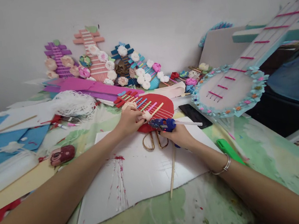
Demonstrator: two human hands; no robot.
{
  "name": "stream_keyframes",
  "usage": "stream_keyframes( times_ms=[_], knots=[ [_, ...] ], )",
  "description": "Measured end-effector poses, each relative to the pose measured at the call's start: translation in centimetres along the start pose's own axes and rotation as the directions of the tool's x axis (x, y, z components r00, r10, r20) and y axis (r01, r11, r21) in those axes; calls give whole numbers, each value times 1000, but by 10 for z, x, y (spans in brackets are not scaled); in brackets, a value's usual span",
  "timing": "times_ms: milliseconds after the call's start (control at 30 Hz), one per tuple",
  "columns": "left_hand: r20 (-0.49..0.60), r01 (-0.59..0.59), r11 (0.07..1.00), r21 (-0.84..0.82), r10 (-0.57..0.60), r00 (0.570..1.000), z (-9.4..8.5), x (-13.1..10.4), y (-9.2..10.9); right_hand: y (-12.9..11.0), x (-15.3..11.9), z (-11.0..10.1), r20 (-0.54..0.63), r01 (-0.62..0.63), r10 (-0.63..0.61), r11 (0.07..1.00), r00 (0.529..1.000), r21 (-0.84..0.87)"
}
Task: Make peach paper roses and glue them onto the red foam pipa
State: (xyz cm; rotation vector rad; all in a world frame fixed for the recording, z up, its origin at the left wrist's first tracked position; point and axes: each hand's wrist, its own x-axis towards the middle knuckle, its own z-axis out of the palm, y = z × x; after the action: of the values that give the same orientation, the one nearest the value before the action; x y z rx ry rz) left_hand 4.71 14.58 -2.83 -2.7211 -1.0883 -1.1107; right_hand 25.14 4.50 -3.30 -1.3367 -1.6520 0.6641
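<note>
Head view, the only one: the left hand (130,120) is pinching a white flower (146,116) – fingers together on it, at the strung face of the red instrument model (165,104). Model is lying past the tabletop's (159,218) middle, by the far edge of the white sheet (145,179); can't tell how much of it is resting on the sheet. A second pale flower (128,105) is sitting just beyond the left knuckles.

Right hand (179,135) is gripping the blue glue gun (165,124), fingers clamped around the handle, nozzle pointing left, close to the flower. A translucent glue stick (191,122) is poking out the back.

Handling, my guess: flower is feather-light, soft, easily crushed – pinch low at the base. Model is probably light, stiff board; take it by the bare red rim, since the thin strings and colored strips could snag or peel. Gun is rigid, heavier; handle only, nozzle probably hot.

Scissors (148,141) are showing gold handles just below the model. A wooden stick (172,171) is lying on the sheet, running toward the near edge.
</note>
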Motion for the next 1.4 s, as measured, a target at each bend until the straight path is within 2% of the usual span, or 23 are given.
stream_keyframes(
  times_ms=[467,767,967,1233,1400],
  knots=[
    [-5,9,1000,12,-9,1000,0,-1,1,6,2,2,-1,-3,3,995,1000,100],
    [-1,2,1000,-8,-2,1000,2,-1,-2,3,1,0,82,17,-13,999,997,-38],
    [4,8,1000,-9,-8,1000,0,0,1,-6,-1,-2,58,8,0,990,998,-142],
    [-15,-14,1000,-19,14,1000,0,0,1,-1,0,-1,13,-13,15,988,1000,-152],
    [-28,-20,1000,-21,20,999,1,0,1,-2,0,0,56,18,-9,987,998,-158]
  ],
)
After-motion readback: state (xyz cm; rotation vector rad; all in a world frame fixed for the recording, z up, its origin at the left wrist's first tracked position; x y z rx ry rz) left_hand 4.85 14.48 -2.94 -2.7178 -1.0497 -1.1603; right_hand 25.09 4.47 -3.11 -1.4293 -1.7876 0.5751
